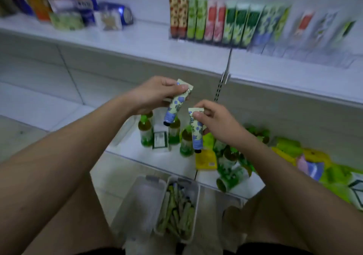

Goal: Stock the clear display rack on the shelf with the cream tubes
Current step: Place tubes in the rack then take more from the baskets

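Your left hand (155,95) has its grip closed on a cream tube (175,105), thumb and fingers pinching the crimped end, black cap pointing down; your right hand (214,121) pinches a second cream tube (195,133) the same way, cap down, just right of the first and not touching it; both hang above the lower shelf (125,146), over green bottles (146,132). The clear display rack (255,46) stands on the far upper shelf (117,37), right of centre; its left slots hold upright tubes (212,22), while the right part is too blurred to read. Near you, low in the scene, a clear bin (193,215) holds more tubes lying loose; yellow and green packs (314,156) lie on the lower shelf to the right.
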A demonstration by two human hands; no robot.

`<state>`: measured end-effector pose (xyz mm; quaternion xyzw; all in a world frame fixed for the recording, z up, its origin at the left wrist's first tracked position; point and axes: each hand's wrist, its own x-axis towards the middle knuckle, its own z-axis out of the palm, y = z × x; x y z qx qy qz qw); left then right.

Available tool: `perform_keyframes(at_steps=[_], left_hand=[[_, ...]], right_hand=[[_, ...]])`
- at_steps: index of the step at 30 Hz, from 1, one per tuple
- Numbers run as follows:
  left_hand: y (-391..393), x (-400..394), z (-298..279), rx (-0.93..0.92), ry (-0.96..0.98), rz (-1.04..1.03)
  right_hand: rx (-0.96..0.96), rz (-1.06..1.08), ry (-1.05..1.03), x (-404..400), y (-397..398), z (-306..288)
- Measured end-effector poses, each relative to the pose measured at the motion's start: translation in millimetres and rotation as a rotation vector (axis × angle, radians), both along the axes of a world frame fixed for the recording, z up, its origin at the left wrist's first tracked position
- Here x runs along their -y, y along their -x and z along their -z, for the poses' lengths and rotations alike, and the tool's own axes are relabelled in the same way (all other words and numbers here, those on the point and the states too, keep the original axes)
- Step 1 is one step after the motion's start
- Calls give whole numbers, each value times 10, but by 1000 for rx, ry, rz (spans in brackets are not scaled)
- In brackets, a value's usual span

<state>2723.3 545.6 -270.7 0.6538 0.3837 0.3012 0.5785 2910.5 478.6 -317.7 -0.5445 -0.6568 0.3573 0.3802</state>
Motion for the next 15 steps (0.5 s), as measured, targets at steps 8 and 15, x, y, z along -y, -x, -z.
perform_keyframes(at_steps=[8, 15], left_hand=[[-227, -50, -1531, 20, -364, 3], [-683, -147, -2159, 29, -465, 33]], right_hand=[[64, 21, -250, 228, -352, -1478], [189, 153, -322, 158, -816, -2200]])
